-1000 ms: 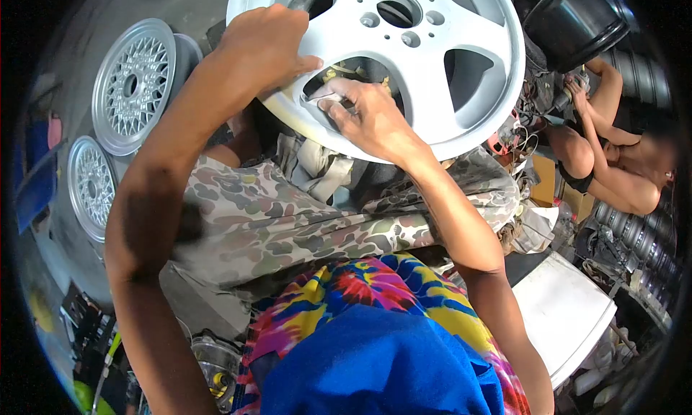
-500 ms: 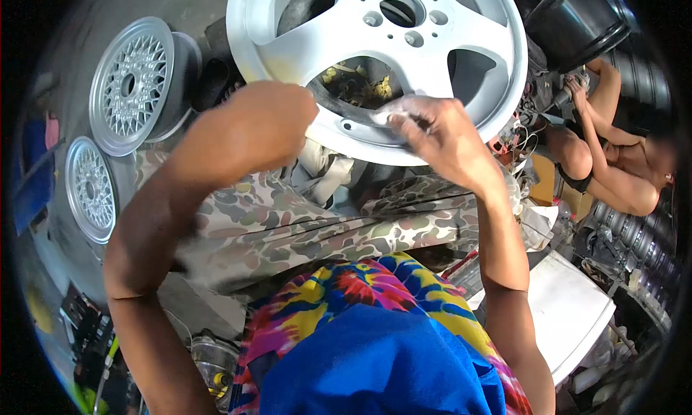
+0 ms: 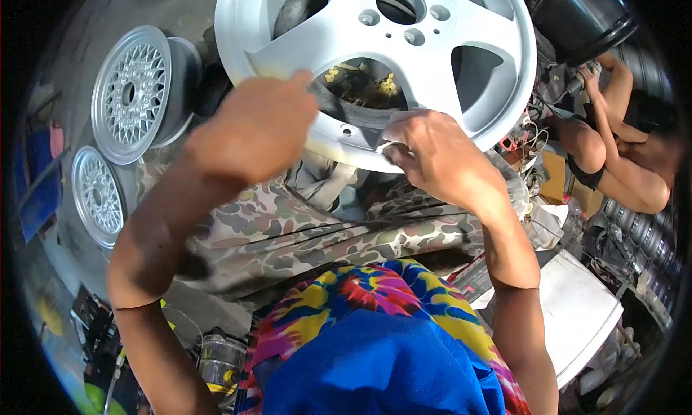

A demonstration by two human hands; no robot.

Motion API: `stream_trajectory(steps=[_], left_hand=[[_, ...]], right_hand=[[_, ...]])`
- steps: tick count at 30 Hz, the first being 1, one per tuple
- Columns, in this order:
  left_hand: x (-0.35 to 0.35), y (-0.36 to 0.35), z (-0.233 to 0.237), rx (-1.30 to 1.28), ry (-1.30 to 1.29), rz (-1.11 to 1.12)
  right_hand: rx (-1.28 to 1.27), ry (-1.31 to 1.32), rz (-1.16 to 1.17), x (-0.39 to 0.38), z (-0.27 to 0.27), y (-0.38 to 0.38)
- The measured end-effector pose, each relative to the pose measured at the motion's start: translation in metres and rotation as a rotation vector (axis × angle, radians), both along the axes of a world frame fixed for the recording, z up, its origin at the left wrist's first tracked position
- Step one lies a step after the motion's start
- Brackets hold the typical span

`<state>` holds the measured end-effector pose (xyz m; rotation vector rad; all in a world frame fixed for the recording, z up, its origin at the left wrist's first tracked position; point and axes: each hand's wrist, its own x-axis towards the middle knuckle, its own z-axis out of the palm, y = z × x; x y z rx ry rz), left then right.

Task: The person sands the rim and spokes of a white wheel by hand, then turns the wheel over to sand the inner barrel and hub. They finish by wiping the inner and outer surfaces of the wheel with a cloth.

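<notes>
A large white wheel rim [image 3: 346, 37] with wide spokes fills the top centre, above my camouflage trousers. My left hand [image 3: 263, 127] is over the rim's lower left edge, blurred, and its fingers are too smeared to read. At the rim's lower lip, right of a small hole, my right hand [image 3: 436, 148] pinches a small whitish piece of cloth or paper [image 3: 393, 135]. Yellowish scraps [image 3: 367, 87] show through the gap between two spokes.
Two silver mesh wheels [image 3: 132, 94] stand at the left. A black barrel-like wheel [image 3: 584, 19] is at the upper right. Below it a person [image 3: 613, 141] sits holding a tool. A white panel [image 3: 569, 307] lies at the lower right, a metal can [image 3: 220, 361] at the lower left.
My right hand has moved slightly down, its fingers now more closed around the whitish piece near the rim's lip. My left hand has shifted slightly. The whole view has tilted a little.
</notes>
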<state>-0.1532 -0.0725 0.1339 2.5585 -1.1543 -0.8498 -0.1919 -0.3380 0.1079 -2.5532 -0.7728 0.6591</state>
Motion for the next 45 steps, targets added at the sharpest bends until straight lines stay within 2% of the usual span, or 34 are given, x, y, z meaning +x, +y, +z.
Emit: stream_trajectory(steps=[1,3,4,6,9,11,13,18,19,21,23,25,28,31,34,35,36,38,40,42,43,45], left_hand=[[0.002,0.014,-0.008,0.005,0.007,0.004],[0.010,0.030,-0.020,-0.203,-0.269,0.103],[0.012,0.034,-0.023,-0.202,-0.265,0.108],[0.023,0.033,-0.012,-0.132,-0.317,0.251],[0.033,0.043,-0.018,-0.183,-0.320,0.262],[0.034,0.049,-0.020,-0.213,-0.328,0.280],[0.034,0.055,-0.014,-0.199,-0.211,0.386],[0.037,0.056,-0.017,-0.239,-0.355,0.297],[0.037,0.057,-0.020,-0.283,-0.391,0.235],[0.030,0.055,-0.021,-0.265,-0.408,0.263],[0.029,0.053,-0.022,-0.258,-0.427,0.296],[0.034,0.053,-0.020,-0.199,-0.330,0.350],[0.034,0.050,-0.016,-0.214,-0.337,0.357],[0.032,0.050,-0.018,-0.201,-0.359,0.324],[0.029,0.052,-0.018,-0.187,-0.326,0.377],[0.031,0.053,-0.017,-0.188,-0.326,0.382],[0.033,0.053,-0.016,-0.161,-0.300,0.390],[0.035,0.051,-0.014,-0.139,-0.279,0.393],[0.033,0.049,-0.011,-0.182,-0.321,0.362],[0.027,0.049,-0.011,-0.185,-0.334,0.378],[0.025,0.047,-0.013,-0.197,-0.344,0.392],[0.029,0.048,-0.016,-0.164,-0.326,0.398]], right_hand=[[0.005,0.007,0.004,0.001,-0.004,0.002],[0.057,0.094,0.013,0.007,-0.013,0.008],[0.058,0.098,0.017,0.008,-0.019,0.021],[0.278,0.119,-0.127,0.010,-0.033,0.057],[0.368,0.106,-0.191,0.014,-0.041,0.076],[0.383,0.089,-0.149,0.008,-0.035,0.058],[0.418,0.028,-0.060,0.006,-0.036,0.035],[0.500,-0.037,-0.174,0.008,-0.048,0.079],[0.497,-0.064,-0.150,0.008,-0.049,0.079],[0.489,-0.089,-0.127,0.005,-0.048,0.071],[0.523,0.004,-0.136,0.002,-0.043,0.054],[0.501,-0.049,-0.102,0.003,-0.051,0.059],[0.487,-0.101,-0.101,0.008,-0.049,0.078],[0.423,0.031,-0.108,0.006,-0.038,0.063],[0.189,0.141,-0.081,0.004,-0.012,0.025],[0.141,0.097,-0.054,0.005,-0.013,0.018],[0.138,0.099,-0.054,0.003,-0.020,0.022],[0.234,-0.086,-0.062,0.006,-0.041,0.046],[0.289,-0.061,-0.094,0.018,-0.047,0.074],[0.358,0.039,-0.142,0.020,-0.049,0.071],[0.354,0.042,-0.142,0.020,-0.048,0.067],[0.165,0.017,-0.098,0.018,-0.045,0.057]])
